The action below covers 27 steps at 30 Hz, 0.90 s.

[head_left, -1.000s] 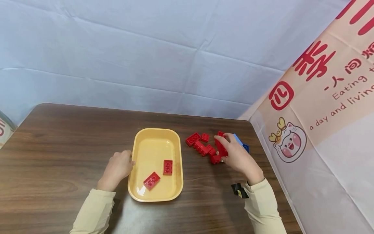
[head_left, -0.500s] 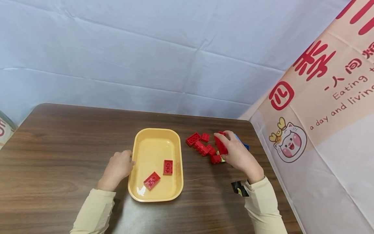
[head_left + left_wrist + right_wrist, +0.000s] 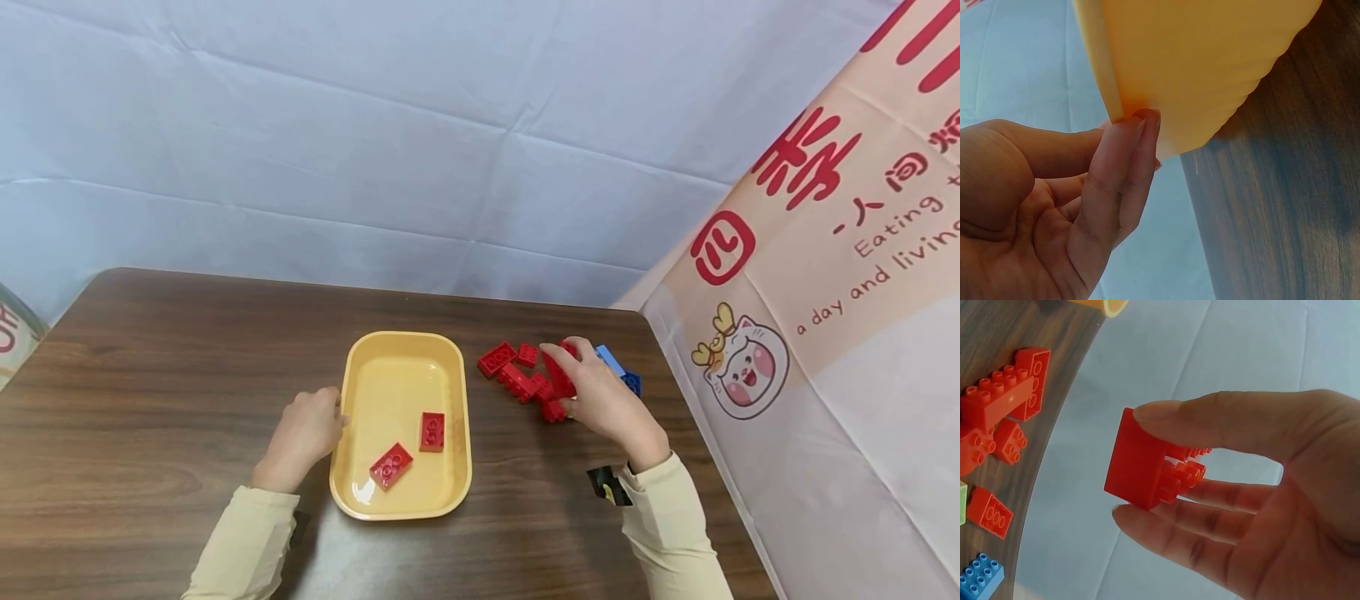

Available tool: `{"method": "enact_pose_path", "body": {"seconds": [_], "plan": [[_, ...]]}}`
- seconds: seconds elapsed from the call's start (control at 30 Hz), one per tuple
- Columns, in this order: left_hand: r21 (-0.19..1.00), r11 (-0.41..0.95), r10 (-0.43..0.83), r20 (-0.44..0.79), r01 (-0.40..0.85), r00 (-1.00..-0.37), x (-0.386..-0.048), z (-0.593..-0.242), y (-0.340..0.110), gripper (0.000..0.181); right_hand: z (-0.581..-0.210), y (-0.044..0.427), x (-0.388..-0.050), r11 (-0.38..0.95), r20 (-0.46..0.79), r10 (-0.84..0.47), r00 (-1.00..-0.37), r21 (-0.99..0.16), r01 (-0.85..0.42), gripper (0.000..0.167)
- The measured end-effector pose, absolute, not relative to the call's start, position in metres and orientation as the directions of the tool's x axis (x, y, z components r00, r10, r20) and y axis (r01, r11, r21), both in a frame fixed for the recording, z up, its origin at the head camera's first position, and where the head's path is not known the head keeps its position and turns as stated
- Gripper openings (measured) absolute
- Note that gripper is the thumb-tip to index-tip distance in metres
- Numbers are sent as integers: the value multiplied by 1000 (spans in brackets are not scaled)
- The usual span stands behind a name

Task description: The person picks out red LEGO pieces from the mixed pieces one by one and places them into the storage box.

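My left hand (image 3: 306, 435) pinches the left rim of a yellow tray (image 3: 405, 510); in the left wrist view the thumb and fingers (image 3: 1116, 150) close on the tray wall (image 3: 1191, 69). Two red bricks (image 3: 391, 466) (image 3: 432, 432) lie inside the tray. To the right, my right hand (image 3: 609, 400) holds a red brick (image 3: 559, 372) over the brick pile. The right wrist view shows that brick (image 3: 1138, 459) between thumb and fingers, its studs toward the palm.
Several red bricks (image 3: 516, 381) lie right of the tray on the brown table (image 3: 187, 375). A light blue brick (image 3: 610, 360) and a dark blue brick (image 3: 632, 382) sit beyond the right hand. A pale green piece (image 3: 962, 501) shows in the right wrist view.
My right hand has shifted slightly left with the red brick, uncovering more of the blue bricks. The left hand keeps its grip on the tray.
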<state>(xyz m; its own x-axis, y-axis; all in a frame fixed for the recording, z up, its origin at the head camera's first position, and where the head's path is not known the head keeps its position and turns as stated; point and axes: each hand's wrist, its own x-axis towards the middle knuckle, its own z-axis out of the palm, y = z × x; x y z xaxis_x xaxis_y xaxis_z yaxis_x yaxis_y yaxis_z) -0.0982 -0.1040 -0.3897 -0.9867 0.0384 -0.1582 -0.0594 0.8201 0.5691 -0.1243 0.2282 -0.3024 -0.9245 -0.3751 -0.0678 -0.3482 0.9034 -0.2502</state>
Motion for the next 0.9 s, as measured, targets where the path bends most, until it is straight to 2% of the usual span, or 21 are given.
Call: {"method": "enact_pose_path", "body": {"seconds": [0.3, 0.9], "plan": [[570, 821, 51, -153, -46, -987, -98, -389, -104, 15, -301, 211, -125, 906, -91, -378, -921, -241, -348, 67], [574, 817, 36, -154, -60, -987, -98, -390, -104, 15, -313, 154, -116, 846, -73, -517, -853, -195, -496, 69]]}}
